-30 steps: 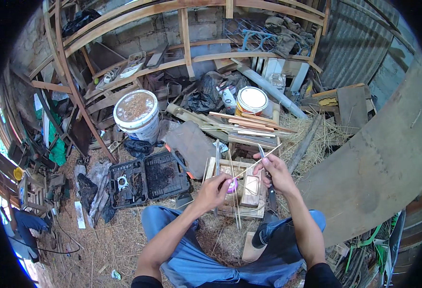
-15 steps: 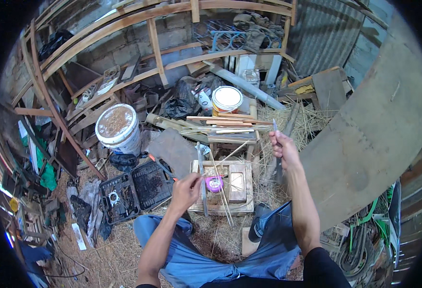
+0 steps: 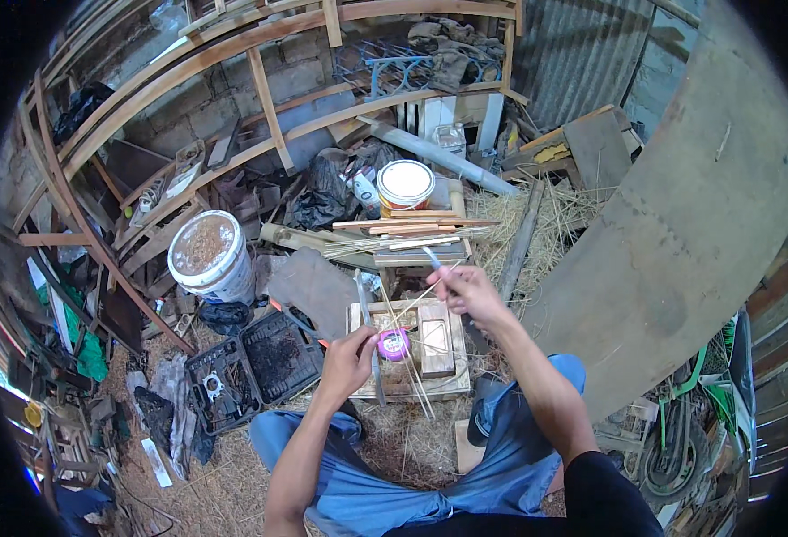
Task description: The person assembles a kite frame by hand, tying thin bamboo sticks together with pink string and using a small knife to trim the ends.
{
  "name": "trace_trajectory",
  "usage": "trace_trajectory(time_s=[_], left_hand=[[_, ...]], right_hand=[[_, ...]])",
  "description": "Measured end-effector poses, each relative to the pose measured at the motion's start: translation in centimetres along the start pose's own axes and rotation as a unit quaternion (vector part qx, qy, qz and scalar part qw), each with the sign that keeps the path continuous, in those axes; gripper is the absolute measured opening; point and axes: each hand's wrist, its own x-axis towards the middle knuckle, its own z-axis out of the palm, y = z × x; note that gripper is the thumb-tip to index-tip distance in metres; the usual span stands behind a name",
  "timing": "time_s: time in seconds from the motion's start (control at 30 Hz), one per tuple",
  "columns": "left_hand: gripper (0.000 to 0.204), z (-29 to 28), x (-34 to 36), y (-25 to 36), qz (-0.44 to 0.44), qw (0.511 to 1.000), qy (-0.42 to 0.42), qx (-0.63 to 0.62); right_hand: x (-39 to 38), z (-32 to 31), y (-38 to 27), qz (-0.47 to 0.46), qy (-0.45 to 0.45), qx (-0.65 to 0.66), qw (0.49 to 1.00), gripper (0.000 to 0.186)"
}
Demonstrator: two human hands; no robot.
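Observation:
My left hand (image 3: 352, 362) is pinched on a thin bamboo strip (image 3: 413, 302) that runs up and right toward my right hand (image 3: 466, 295). My right hand grips a knife (image 3: 432, 259), its blade pointing up and left across the strip. Beneath both hands is a low wooden box (image 3: 454, 384) holding a wood block (image 3: 436, 356) and a round pink object (image 3: 394, 345). More thin strips lie slanted over it, beside a long flat grey bar (image 3: 376, 373) near my left hand.
Behind the box are stacked wood strips (image 3: 412, 224) and a small bucket (image 3: 405, 186). A larger bucket (image 3: 206, 255) and open tool case (image 3: 279, 358) are left; a big board (image 3: 654, 268) leans right. A wooden frame (image 3: 260, 89) stands behind, against the wall.
My right hand with the knife swung up and out along the strip, then came back left and down. My left hand has shifted slightly left. The view has shifted too.

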Motion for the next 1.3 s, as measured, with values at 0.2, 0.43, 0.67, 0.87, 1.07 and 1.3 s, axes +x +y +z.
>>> trace_trajectory(time_s=[0.2, 0.43, 0.67, 0.87, 1.07, 1.3], left_hand=[[0.010, -0.4, -0.2, -0.3, 0.008, 1.000, -0.007, 0.017], [0.010, 0.4, 0.0, -0.9, -0.004, 0.999, 0.048, -0.017], [0.012, 0.6, 0.1, 0.9, -0.033, 0.999, -0.012, -0.031], [0.015, 0.0, -0.3, 0.3, -0.044, 0.998, -0.037, -0.040], [0.016, -0.8, -0.7, -0.4, -0.041, 0.997, -0.031, -0.059], [0.016, 0.6, -0.5, -0.5, -0.075, 0.995, -0.034, -0.062]], right_hand=[[-0.3, -3.0, -2.1, -0.067, 0.080, 0.019, 0.994, 0.031], [-2.1, 4.8, 1.0, 0.012, -0.066, -0.091, 0.994, 0.036], [-0.3, 2.1, 2.0, 0.014, -0.037, -0.026, 0.999, 0.031], [-0.1, -0.5, 0.1, 0.008, -0.043, -0.050, 0.998, 0.032], [-0.5, -4.2, -2.9, -0.076, 0.139, 0.002, 0.987, 0.026], [-1.7, 3.8, 1.9, 0.012, -0.059, -0.131, 0.990, 0.033]])
